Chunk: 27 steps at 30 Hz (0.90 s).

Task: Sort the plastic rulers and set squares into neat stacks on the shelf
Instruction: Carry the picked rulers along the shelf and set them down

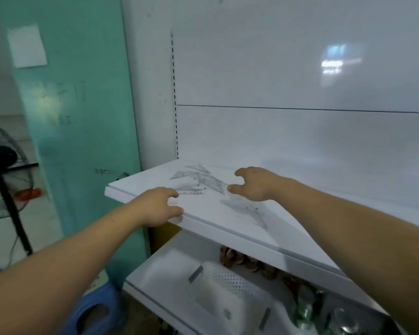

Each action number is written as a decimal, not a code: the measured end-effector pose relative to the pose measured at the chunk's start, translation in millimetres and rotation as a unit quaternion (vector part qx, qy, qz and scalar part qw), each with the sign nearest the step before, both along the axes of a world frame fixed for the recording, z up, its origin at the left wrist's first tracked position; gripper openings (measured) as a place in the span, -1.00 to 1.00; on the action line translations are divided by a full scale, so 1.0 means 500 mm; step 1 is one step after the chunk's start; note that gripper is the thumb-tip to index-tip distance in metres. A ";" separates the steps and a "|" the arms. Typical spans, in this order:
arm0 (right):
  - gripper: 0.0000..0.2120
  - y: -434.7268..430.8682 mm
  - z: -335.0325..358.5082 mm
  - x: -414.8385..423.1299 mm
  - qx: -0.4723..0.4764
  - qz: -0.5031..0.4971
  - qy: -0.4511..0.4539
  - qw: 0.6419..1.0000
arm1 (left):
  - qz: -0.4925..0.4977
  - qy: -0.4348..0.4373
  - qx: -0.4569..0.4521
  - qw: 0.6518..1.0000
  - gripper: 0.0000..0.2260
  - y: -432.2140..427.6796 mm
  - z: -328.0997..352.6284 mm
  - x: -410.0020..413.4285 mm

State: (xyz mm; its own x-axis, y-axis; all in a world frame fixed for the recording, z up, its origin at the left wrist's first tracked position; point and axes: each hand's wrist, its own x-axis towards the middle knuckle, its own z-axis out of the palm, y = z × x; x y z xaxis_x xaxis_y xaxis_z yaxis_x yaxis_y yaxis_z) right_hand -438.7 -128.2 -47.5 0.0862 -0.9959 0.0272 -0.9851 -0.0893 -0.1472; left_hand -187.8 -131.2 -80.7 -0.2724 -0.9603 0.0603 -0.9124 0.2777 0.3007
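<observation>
Several clear plastic set squares and rulers lie in a loose overlapping heap on the white shelf, near its left end. Another clear set square lies apart, closer to the front edge. My left hand hovers at the shelf's front edge, fingers loosely spread and holding nothing. To the right of the heap my right hand hangs just above the shelf, thumb and fingers apart, with nothing in it. The frame is blurred.
A white back panel rises behind the shelf. On the lower shelf lie a white perforated box and some dark and green items. A green wall, a fan stand and a blue stool are at the left.
</observation>
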 end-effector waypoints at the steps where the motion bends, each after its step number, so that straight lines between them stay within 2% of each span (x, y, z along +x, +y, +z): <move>1: -0.31 -0.024 -0.005 0.018 0.005 0.003 0.005 1.000 | 0.006 0.002 -0.001 1.000 -0.48 -0.019 0.000 0.018; 9: -0.24 -0.223 -0.055 0.063 0.067 -0.026 0.050 0.996 | -0.015 0.005 0.007 1.000 -0.46 -0.182 -0.018 0.040; 14: -0.35 -0.345 -0.062 0.057 0.070 -0.004 0.053 0.996 | -0.048 -0.056 0.045 0.996 -0.40 -0.299 -0.038 0.033; 16: -0.37 -0.379 -0.060 0.055 0.062 0.003 0.033 0.998 | -0.064 -0.068 0.040 0.995 -0.48 -0.340 -0.032 0.039; 19: -0.35 -0.409 -0.058 0.052 0.073 -0.007 -0.022 0.997 | -0.091 -0.040 0.030 0.995 -0.64 -0.381 -0.022 0.048; 22: -0.33 -0.430 -0.059 0.047 0.099 -0.034 -0.057 0.993 | -0.115 -0.028 0.040 0.992 -0.64 -0.420 -0.024 0.046; 24: -0.41 -0.438 -0.057 0.046 0.099 -0.049 -0.088 0.990 | -0.123 -0.032 0.053 0.990 -0.61 -0.446 -0.020 0.038; 27: -0.70 -0.437 -0.057 0.048 0.095 -0.066 -0.137 0.984 | -0.138 -0.055 0.071 0.986 -0.65 -0.478 -0.009 0.022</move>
